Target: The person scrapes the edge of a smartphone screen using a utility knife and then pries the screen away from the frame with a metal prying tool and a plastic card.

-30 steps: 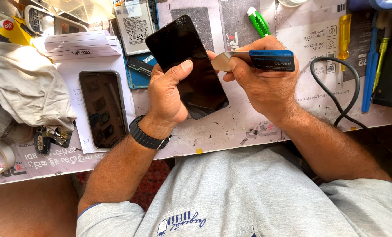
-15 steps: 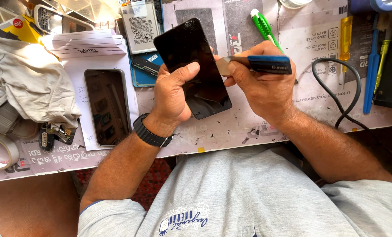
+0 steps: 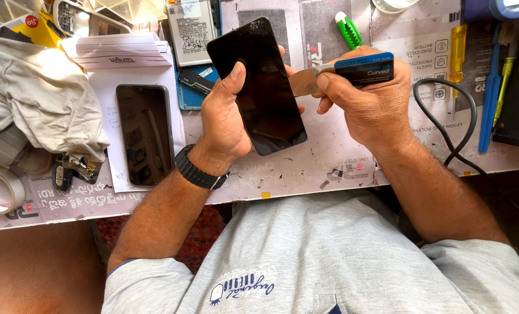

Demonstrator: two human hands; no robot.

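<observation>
My left hand (image 3: 223, 119) grips a black smartphone (image 3: 265, 93) from its left side, thumb lying on the dark glass, the phone tilted above the worktable. My right hand (image 3: 367, 99) holds a thin metal prying blade with a blue handle (image 3: 361, 68). The blade's metal tip (image 3: 303, 81) meets the phone's right edge. A black watch (image 3: 198, 170) sits on my left wrist.
A second dark phone (image 3: 145, 135) lies on white paper at the left. A crumpled grey cloth (image 3: 35, 99), a tape roll (image 3: 0, 189), a phone battery (image 3: 191, 30), a green tool (image 3: 348, 30), a yellow screwdriver (image 3: 457, 49), blue tools (image 3: 492, 99) and a black cable (image 3: 445, 125) surround the worktable (image 3: 329, 163).
The phone and both hands have stayed together, the blade kept at the phone's right edge; the blade handle has tilted slightly. The camera view has drifted a little.
</observation>
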